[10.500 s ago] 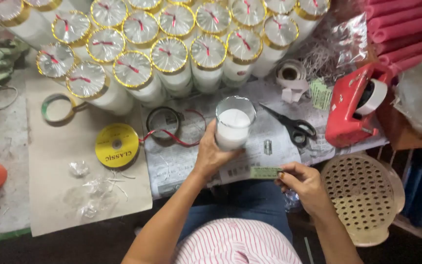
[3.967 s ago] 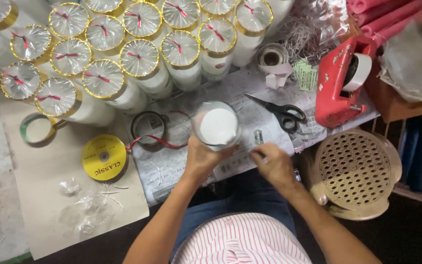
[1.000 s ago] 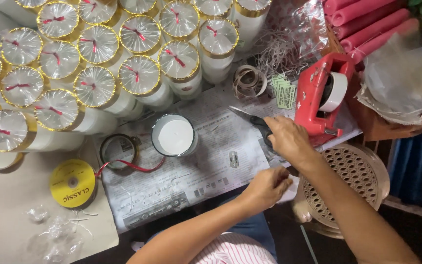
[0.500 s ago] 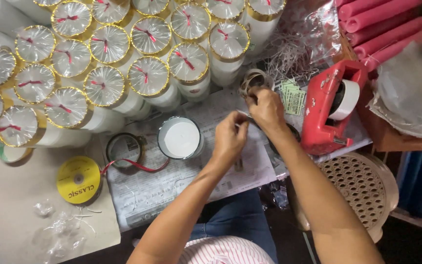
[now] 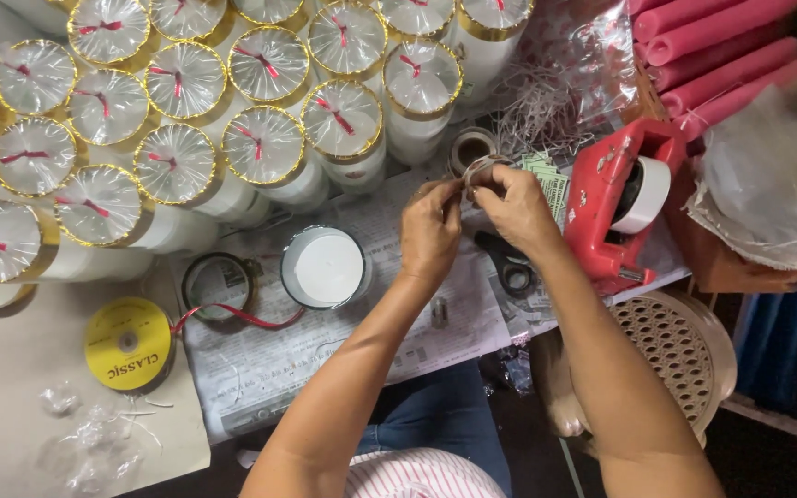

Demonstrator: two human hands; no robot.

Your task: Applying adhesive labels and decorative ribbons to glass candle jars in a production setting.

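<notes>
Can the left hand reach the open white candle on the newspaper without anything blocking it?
Probably yes. The left hand is at the small tape roll with the right hand, and the open white candle stands close beside it on the newspaper, with nothing between them.

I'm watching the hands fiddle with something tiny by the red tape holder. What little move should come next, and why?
Probably bring the small clear strip, pinched between the left hand and right hand, over to the open white candle jar. It sits bare on the newspaper, while the jars behind are wrapped and tied.
</notes>
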